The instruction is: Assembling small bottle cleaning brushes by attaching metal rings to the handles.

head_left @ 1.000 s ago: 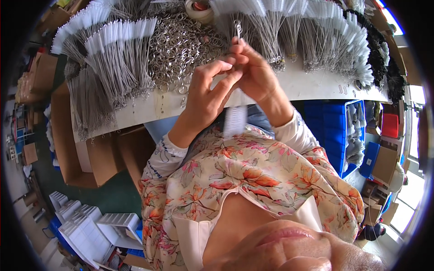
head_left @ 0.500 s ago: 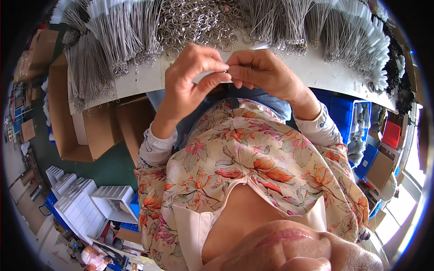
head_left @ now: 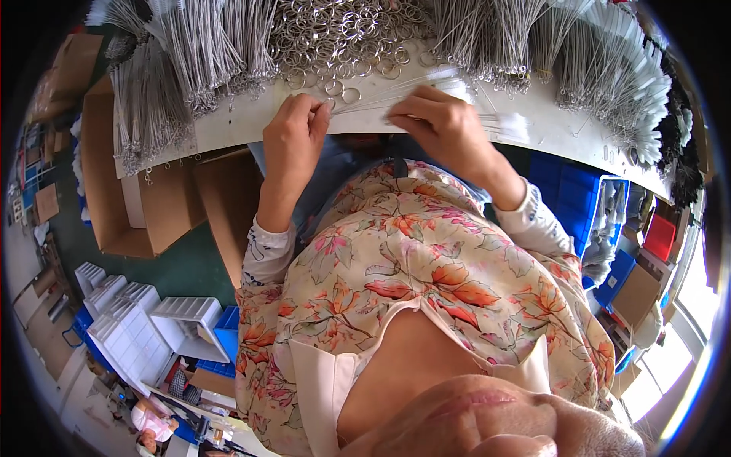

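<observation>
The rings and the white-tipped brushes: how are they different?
The rings are round; the brushes are long and thin. The rings lie in a jumbled heap; most brushes lie in bunches. The rings are all silvery; the brushes have white bristles. Both are on the table.

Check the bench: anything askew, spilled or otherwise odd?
No clear damage or spill. Slightly askew: at the left end of the table, loop ends of a wire bundle poke past the front edge, so they could snag. Also, a few rings lie just in front of the ring heap, near the left hand.
</observation>
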Available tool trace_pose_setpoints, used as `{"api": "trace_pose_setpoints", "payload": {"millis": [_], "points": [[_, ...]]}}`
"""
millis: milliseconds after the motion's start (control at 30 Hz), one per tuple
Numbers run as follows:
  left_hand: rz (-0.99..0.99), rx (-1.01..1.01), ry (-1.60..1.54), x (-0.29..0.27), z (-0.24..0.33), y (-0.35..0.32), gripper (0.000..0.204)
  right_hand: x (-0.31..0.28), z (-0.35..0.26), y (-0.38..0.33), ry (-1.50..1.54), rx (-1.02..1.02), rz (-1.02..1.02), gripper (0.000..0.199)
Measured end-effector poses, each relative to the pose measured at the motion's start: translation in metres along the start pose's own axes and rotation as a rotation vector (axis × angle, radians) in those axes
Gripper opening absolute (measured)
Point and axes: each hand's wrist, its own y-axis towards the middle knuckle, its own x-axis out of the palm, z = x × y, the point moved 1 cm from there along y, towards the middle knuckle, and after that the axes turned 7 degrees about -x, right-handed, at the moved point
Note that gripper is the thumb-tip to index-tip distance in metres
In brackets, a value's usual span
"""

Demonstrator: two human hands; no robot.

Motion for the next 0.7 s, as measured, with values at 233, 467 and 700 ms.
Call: {"api": "trace_pose_setpoints", "payload": {"millis": [233, 467, 700], "points": [[-0.186, -0.127, -0.945, -0.047, 0.021, 0.018, 0.014, 0.014, -0.014, 0.036, 0.17, -0.077, 0.053, 0.008], [-0.552, 0.085, -1.036, -0.07, 0.023, 0.036, 0.016, -0.008, -0.016, 0.037, 0.607, 0.038, -0.114, 0.011], [-0.415, 0.217, -0.913, -0.071, 0.031, 0.035, 0.017, -0.01, -0.016, 0.034, 0.789, 0.202, -0.178, 0.015]]}}
